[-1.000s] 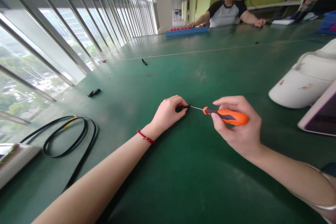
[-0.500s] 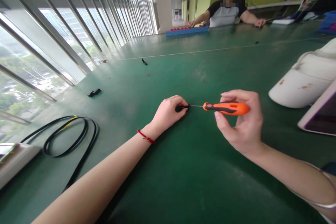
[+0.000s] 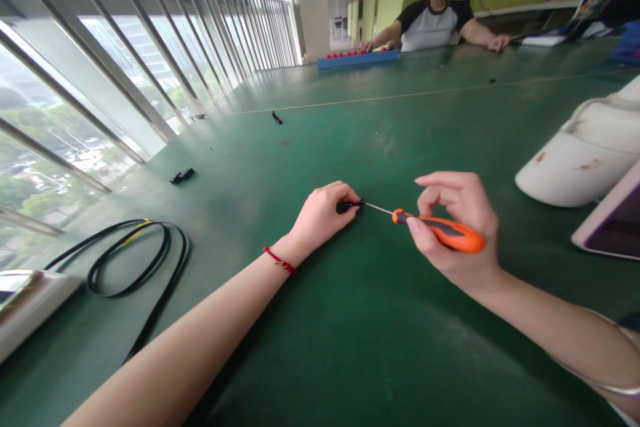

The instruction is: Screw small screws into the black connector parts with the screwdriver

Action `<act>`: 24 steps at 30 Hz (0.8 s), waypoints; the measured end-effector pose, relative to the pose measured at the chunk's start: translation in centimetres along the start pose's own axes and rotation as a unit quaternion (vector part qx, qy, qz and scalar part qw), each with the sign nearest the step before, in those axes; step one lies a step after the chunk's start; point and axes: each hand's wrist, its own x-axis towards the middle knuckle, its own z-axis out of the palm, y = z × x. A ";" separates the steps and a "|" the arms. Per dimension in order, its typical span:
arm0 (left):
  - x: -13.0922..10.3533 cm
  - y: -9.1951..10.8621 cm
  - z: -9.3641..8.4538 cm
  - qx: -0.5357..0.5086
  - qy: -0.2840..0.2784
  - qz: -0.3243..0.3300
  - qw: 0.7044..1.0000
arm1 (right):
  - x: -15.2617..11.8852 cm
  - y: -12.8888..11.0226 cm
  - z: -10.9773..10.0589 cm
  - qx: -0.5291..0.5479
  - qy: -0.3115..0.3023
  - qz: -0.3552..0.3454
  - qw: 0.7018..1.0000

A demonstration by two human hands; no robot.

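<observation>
My left hand (image 3: 323, 213) rests on the green table and pinches a small black part (image 3: 349, 205), mostly covered by the fingers, so its kind is unclear. A screwdriver (image 3: 453, 233) with an orange and black handle is in my right hand (image 3: 463, 247). Its thin metal shaft slants up to the left, and the tip meets the end of the black part. Thumb and curled fingers hold the handle, while the index finger is stretched out above it. A red cord bracelet (image 3: 280, 260) circles my left wrist.
A looped black cable (image 3: 186, 247) lies at left, beside a white-edged device (image 3: 45, 307). Small black pieces (image 3: 182, 176) lie farther back. At right are a white container (image 3: 570, 167) and a tablet-like device (image 3: 613, 220). Another person sits across, one hand at a blue rack (image 3: 357, 60).
The screwdriver's handle has swung down towards me, so the shaft now slants. My right index finger has lifted off the handle. My left hand stays in place with the black part.
</observation>
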 end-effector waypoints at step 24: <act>0.0 0.1 0.0 -0.007 0.000 -0.002 1.000 | 0.0 -0.4 -0.1 -0.036 -0.022 0.022 0.999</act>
